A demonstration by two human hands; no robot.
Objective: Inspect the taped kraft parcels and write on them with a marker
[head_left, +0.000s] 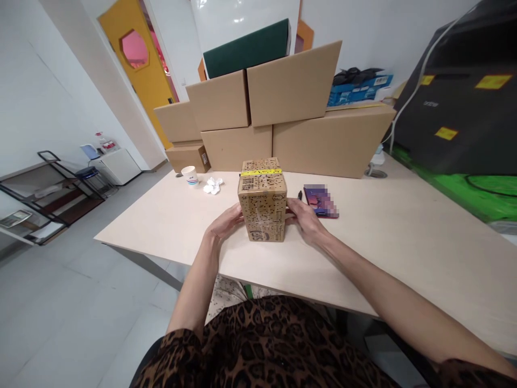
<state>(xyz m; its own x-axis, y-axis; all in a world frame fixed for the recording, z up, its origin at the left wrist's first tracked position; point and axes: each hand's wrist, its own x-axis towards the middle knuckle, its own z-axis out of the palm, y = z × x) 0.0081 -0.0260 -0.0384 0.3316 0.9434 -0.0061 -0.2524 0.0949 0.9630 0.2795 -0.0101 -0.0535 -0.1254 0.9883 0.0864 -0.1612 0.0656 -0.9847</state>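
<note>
Two hands are used: the taped carton [263, 213], upright on the table [161, 221], is held between left hand [229, 221] and right hand [306, 220], fingers extended along its sides. Pressure is best matched, so tilting and crushed walls are avoided.

Beyond the grip of one left hand [229, 220] and one right hand [306, 218] on one speckled box [263, 213], six plain cartons [283, 94] and one green box [247, 49] are being counted; left of it, one cup [189, 176], one tissue [213, 186]; right of it, one pen [300, 194], one purple item [317, 196]
</note>
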